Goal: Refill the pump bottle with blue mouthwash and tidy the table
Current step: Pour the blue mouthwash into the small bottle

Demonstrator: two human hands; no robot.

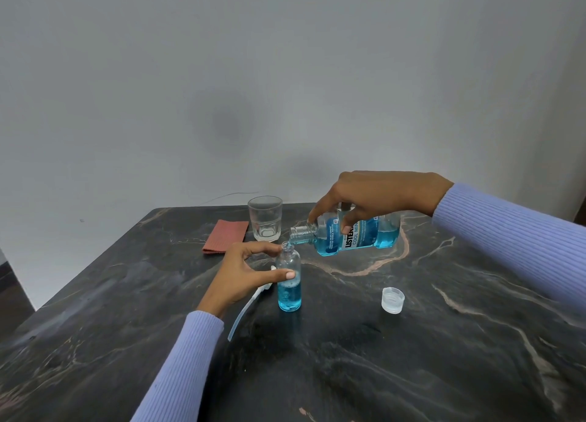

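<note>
My right hand (pixel 377 196) grips mouthwash bottle (pixel 355 233), tipped, neck over pump bottle (pixel 289 282). My left hand (pixel 250 272) pinches that one, upright on dark marble table (pixel 412 358). Cap (pixel 393 299), glass (pixel 265 218), red cloth (pixel 225 237) nearby. Plain grey wall (pixel 222 72) behind.

The right hand (pixel 380 196) covers the upper side of the mouthwash bottle (pixel 355 234), and its fingers (pixel 348 223) hide part of the label, so the brand word reads only in part. The label's small print is too fine to read. The left hand (pixel 247 275) hides the head of the pump (pixel 245 309) lying behind it; only the tube and a bit of white show. Whether liquid is passing from the big bottle's mouth into the small bottle (pixel 289 282) is too small to tell. Both sleeves and the bench (pixel 412 358) are cut off by the picture's edges.
</note>
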